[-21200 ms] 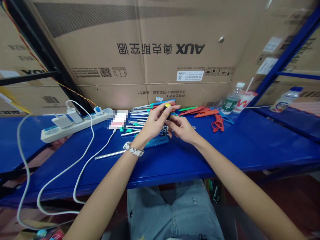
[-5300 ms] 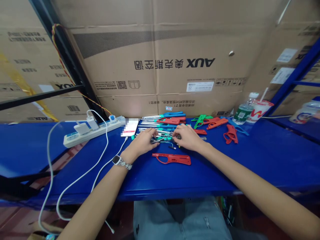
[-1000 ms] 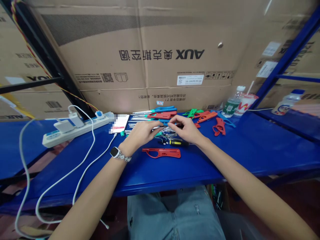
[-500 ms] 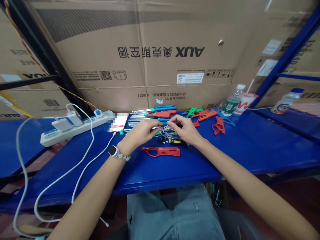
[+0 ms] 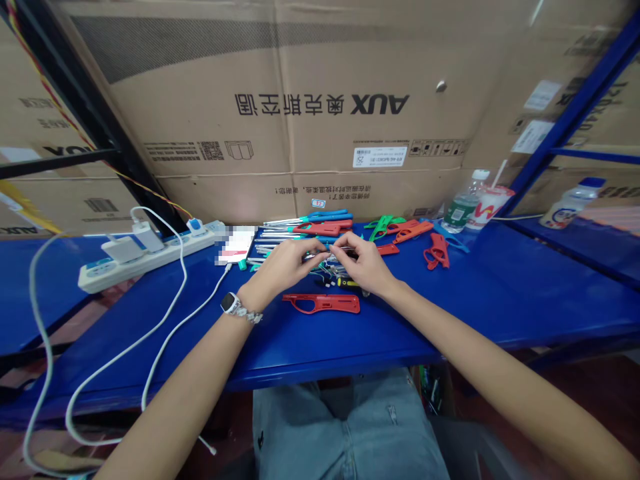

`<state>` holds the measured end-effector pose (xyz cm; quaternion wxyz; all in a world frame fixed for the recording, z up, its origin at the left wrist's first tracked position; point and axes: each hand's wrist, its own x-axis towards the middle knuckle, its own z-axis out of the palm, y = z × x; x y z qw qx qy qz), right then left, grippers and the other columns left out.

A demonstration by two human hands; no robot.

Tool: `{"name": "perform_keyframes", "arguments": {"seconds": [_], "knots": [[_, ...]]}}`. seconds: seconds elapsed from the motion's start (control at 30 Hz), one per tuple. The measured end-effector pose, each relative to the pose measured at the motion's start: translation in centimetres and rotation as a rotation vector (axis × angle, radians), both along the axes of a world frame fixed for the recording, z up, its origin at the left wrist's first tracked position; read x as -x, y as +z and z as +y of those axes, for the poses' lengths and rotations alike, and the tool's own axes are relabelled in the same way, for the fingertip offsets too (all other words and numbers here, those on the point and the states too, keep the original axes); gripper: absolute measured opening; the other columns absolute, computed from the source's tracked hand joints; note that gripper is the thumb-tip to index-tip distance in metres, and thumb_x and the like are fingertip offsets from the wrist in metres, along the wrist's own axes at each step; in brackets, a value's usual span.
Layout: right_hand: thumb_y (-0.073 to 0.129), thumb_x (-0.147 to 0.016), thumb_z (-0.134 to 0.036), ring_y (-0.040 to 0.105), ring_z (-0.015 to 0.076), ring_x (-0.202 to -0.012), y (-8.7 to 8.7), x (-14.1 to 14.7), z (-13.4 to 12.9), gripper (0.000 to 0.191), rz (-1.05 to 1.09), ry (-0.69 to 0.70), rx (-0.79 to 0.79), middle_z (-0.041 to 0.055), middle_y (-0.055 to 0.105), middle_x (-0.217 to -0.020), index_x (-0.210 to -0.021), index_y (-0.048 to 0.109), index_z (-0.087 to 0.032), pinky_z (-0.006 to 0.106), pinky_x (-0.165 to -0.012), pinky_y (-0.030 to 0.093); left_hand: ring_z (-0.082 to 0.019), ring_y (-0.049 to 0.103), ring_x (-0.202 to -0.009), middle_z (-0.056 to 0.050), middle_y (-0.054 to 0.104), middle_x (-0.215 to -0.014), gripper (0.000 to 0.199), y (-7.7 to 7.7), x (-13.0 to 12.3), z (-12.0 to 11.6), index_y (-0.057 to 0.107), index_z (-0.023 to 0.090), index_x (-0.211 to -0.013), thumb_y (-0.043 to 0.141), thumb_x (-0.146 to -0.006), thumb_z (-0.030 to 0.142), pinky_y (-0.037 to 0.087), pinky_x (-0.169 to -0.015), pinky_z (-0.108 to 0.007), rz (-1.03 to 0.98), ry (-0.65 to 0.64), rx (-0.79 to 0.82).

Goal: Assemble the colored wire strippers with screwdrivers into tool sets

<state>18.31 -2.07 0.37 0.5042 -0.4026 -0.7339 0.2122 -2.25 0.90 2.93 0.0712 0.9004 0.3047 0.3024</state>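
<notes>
My left hand (image 5: 287, 265), with a watch at its wrist, is closed in a pinch on something small that its fingers mostly hide. Facing it, my right hand (image 5: 366, 265) pinches too, its fingertips almost meeting the left ones. What lies between them is too small to name. Below the fingers is a loose group of small metal and wire parts (image 5: 336, 271), with a yellow-and-black screwdriver (image 5: 349, 283) beside it. Nearer the table edge lies a red plastic lighter shell half (image 5: 345, 304), flat, with a trigger loop at its left. Long-nosed lighters with blue handles (image 5: 330, 216) lie behind the hands.
Green (image 5: 384, 227), orange (image 5: 414, 231) and red shells (image 5: 438, 251) lie on the right. Beyond them stand a bottle (image 5: 460, 212) and a cup (image 5: 487, 207). On the left are a power strip (image 5: 127, 267), a white cable (image 5: 159, 313) and a pale, blurred-out item (image 5: 239, 243). Cardboard (image 5: 300, 133) backs the blue table (image 5: 400, 333).
My right hand has shifted slightly left, its fingertips closer to the left hand's. My left hand has hardly moved. The red shell and screwdriver lie as before.
</notes>
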Motion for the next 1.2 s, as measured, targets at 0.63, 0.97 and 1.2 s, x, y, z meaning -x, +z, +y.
{"name": "perform_keyframes", "arguments": {"seconds": [0.63,0.97,1.2], "knots": [[0.052,-0.101,-0.034,0.052,0.0149,-0.063,0.7,-0.1,-1.1,0.016,-0.251,0.005,-0.214,0.0002,0.059,-0.075,-0.093,0.059,-0.022,0.029,-0.062,0.039,-0.020,0.073,-0.088,-0.003,0.074,-0.091,0.020,-0.2,-0.4,-0.5,0.046,0.024,-0.108,0.053,-0.094,0.011,0.052,-0.075,-0.032,-0.152,-0.170,0.090],[0.063,-0.097,-0.034,0.048,0.0120,-0.057,0.2,-0.5,-0.3,0.018,-0.173,0.022,-0.301,-0.0006,0.059,-0.070,-0.089,0.068,-0.019,0.026,-0.057,0.038,-0.017,0.072,-0.092,-0.004,0.073,-0.103,0.014,-0.4,0.1,-0.3,0.055,0.022,-0.108,0.056,-0.097,0.014,0.054,-0.076,-0.029,-0.153,-0.158,-0.039],[0.063,-0.095,-0.035,0.045,0.0113,-0.058,0.2,-0.4,-0.1,0.020,-0.142,0.029,-0.205,-0.0026,0.055,-0.067,-0.083,0.064,-0.020,0.026,-0.058,0.035,-0.019,0.070,-0.084,-0.006,0.074,-0.097,0.014,-0.2,0.4,-0.2,0.065,0.020,-0.108,0.054,-0.104,0.028,0.054,-0.073,-0.032,-0.068,-0.138,-0.196]]}}
